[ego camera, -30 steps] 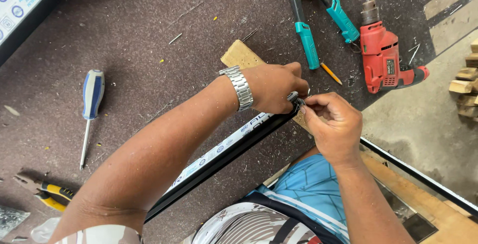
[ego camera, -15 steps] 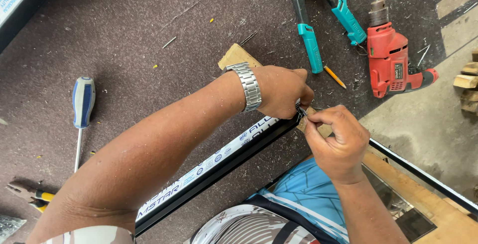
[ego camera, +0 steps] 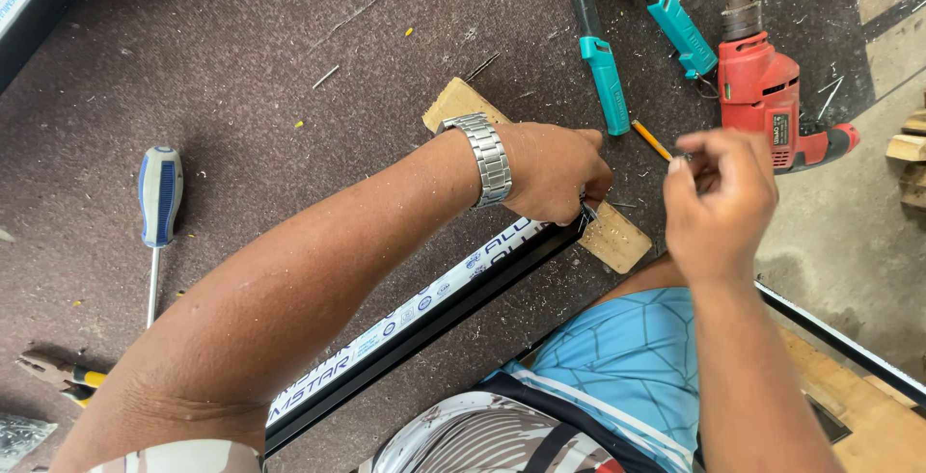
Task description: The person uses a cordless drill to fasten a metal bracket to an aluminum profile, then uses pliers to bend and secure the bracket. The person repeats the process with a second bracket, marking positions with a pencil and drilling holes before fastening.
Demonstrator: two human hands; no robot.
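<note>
Aluminium frame bar (ego camera: 434,314), black with a white printed strip along its top, lies across the brown carpeted desk (ego camera: 241,78) with its long axis running from low on my left up to the right, and its upper end rests on a small wooden block (ego camera: 617,237). My left hand (ego camera: 555,169) sits right at that end, fingers curled down and pinched together on what looks like a small screw or pin at the corner; the piece itself is too small to make out. My right hand (ego camera: 719,198) hangs just to the right of the bar's end, apart from it, raised a little off the block, thumb and fingertips pressed together as if on something tiny, though I cannot tell whether anything is in that grip. So the bar's end lies to the left of my right hand and slightly lower, and my left hand is the nearer one, already on it. Beyond my knuckles lie a red electric drill (ego camera: 767,97), teal-handled pliers (ego camera: 637,39) and a pencil (ego camera: 653,141); a blue-handled screwdriver (ego camera: 157,213) lies well apart at the left.
</note>
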